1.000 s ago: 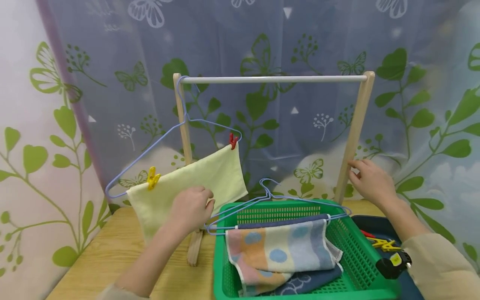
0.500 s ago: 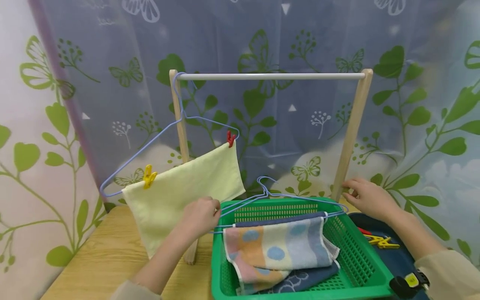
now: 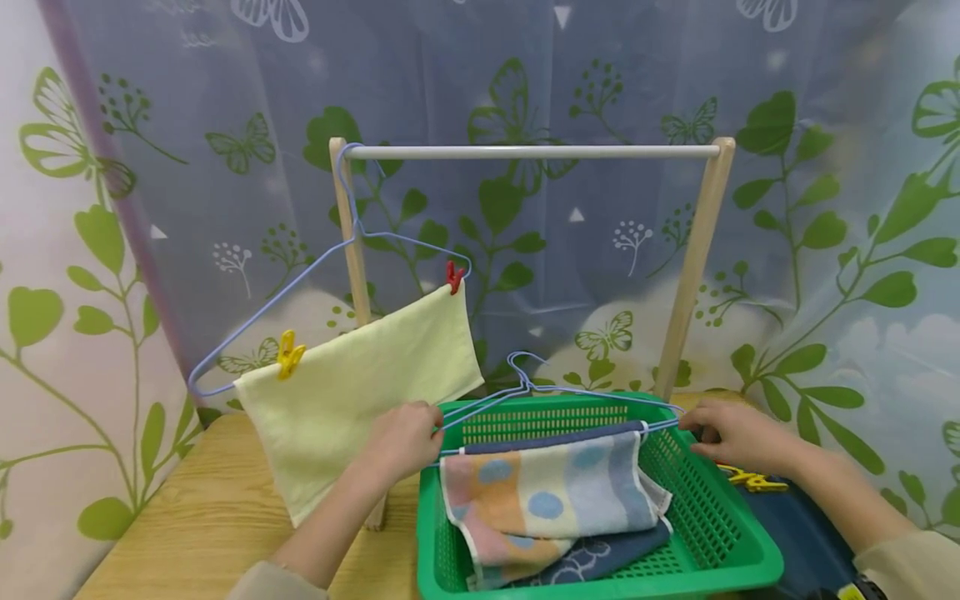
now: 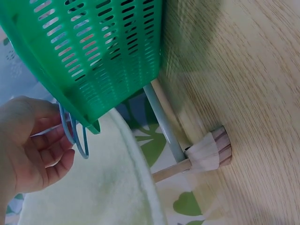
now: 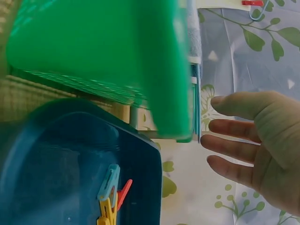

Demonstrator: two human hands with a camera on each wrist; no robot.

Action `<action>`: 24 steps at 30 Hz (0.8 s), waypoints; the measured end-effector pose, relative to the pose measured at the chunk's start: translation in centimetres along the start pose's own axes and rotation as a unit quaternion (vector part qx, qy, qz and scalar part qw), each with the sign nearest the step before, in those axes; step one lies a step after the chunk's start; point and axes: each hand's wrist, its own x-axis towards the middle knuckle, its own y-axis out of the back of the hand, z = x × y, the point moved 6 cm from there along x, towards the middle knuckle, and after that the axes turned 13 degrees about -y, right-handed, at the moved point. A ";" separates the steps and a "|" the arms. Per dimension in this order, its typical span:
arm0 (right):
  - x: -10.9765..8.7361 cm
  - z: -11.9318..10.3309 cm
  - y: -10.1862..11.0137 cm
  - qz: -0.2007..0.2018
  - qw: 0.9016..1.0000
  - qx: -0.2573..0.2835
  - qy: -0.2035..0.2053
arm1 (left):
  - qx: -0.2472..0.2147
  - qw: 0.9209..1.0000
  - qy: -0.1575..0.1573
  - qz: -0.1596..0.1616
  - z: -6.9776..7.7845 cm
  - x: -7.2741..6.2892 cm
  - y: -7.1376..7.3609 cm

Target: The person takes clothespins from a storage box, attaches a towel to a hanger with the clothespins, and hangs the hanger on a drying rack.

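Two blue wire hangers (image 3: 527,386) lie across the basket, a colourful spotted towel (image 3: 546,505) and a dark blue towel (image 3: 600,563) draped over them. My left hand (image 3: 408,439) holds their left ends; in the left wrist view, its curled fingers (image 4: 55,152) are at the wire loops (image 4: 75,131). At the right ends, my right hand (image 3: 738,435) has its fingers extended and spread, fingertips right beside the wires in the right wrist view. A third hanger (image 3: 277,296) hangs from the rack's left end with a pale yellow cloth (image 3: 360,383), clipped by yellow (image 3: 288,354) and red (image 3: 454,277) clothespins.
The green plastic basket (image 3: 600,585) stands on the wooden table (image 3: 180,500) in front of the wooden rack with its white bar (image 3: 532,152). Right of it lies a dark blue tray (image 5: 61,164) with several clothespins (image 5: 108,192). A patterned curtain (image 3: 570,75) hangs behind.
My right hand has moved down from the rack's right post to the hangers' right ends. My left hand has shifted slightly right and down to their left ends. The view has shifted slightly.
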 end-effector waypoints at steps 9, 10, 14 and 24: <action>-0.7 0.0 -0.9 -0.014 1.000 -0.009 0.023 | 0.006 1.000 0.010 -0.017 -0.3 -0.1 -0.6; -0.7 0.1 -0.9 -0.018 1.000 -0.006 0.016 | 0.005 1.000 0.010 -0.015 -0.4 0.0 -0.6; -0.8 0.1 -1.1 -0.027 1.000 -0.001 0.000 | 0.004 1.000 0.005 -0.008 -0.3 0.1 -0.6; -1.0 -0.2 -1.3 -0.025 0.999 -0.029 -0.008 | 0.019 1.000 -0.012 -0.015 -0.2 0.7 -1.3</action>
